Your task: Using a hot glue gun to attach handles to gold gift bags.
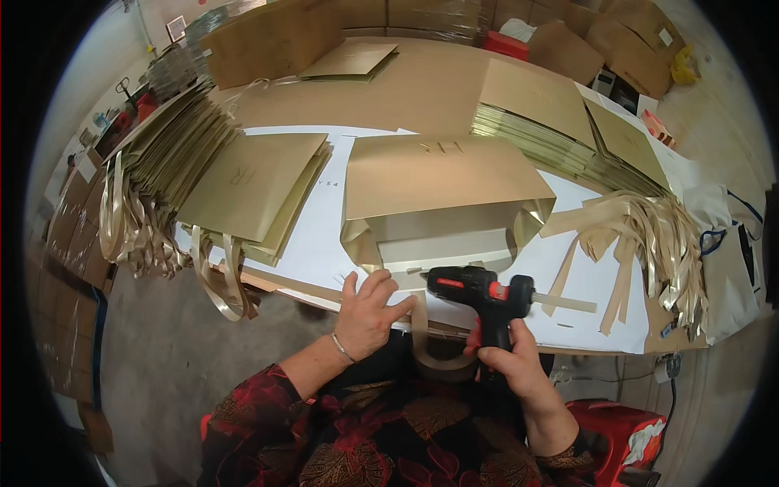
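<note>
A gold paper bag (438,176) lies in front of me with its mouth towards me, showing a pale inside. My right hand (517,365) grips the handle of a black and red hot glue gun (481,289). A translucent glue stick (566,302) sticks out of the gun's back, and its nozzle points left over the bag's near edge. My left hand (368,316) rests with fingers spread at that same edge, holding nothing that I can see. Between the hands, a gold ribbon handle (441,362) hangs in a loop from the bag's edge.
Finished-looking bags with ribbon handles (243,189) lie at the left, beside a dense row of bags (176,146). Stacked flat bags (535,115) and a heap of cut ribbons (633,237) occupy the right. A cardboard box (274,45) stands behind; a red stool (614,432) is below right.
</note>
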A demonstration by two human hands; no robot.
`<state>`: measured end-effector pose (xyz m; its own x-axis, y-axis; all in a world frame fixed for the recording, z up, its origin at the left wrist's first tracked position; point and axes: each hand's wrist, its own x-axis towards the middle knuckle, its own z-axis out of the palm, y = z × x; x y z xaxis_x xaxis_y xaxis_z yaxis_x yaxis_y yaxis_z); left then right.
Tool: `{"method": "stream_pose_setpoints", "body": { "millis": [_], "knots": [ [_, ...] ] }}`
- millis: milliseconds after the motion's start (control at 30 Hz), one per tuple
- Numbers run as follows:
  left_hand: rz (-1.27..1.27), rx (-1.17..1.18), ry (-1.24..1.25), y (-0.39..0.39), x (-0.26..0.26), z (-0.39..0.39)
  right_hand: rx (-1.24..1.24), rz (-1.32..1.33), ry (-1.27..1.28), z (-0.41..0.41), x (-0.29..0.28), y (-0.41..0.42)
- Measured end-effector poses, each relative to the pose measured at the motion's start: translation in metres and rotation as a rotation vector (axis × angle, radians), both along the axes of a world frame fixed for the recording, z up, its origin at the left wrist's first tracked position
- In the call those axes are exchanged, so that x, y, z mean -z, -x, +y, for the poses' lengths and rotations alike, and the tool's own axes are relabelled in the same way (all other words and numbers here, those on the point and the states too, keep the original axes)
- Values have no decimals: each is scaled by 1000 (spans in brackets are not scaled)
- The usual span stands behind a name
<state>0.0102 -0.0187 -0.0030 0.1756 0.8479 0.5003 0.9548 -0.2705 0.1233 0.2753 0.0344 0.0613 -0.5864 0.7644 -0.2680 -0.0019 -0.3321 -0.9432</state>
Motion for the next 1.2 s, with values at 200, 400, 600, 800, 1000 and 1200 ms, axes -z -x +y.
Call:
{"method": "stream_pose_setpoints", "body": {
  "millis": [200,400,600,800,1000,1200],
  "knots": [
    [-18,0,-1,1,-2,-2,-68,-70,-39,6,6,2],
    [-165,-12,-52,2,8,-3,14,104,33,1,-4,-5],
    [-184,-10,-67,2,10,-3,14,90,55,14,7,7],
    [-203,-11,-64,4,10,-3,-71,-6,96,10,-1,2],
    [-174,-14,-26,3,10,-2,64,184,59,10,-13,22],
    [-185,4,-50,4,12,0,-37,95,-1,31,3,66]
  ]
}}
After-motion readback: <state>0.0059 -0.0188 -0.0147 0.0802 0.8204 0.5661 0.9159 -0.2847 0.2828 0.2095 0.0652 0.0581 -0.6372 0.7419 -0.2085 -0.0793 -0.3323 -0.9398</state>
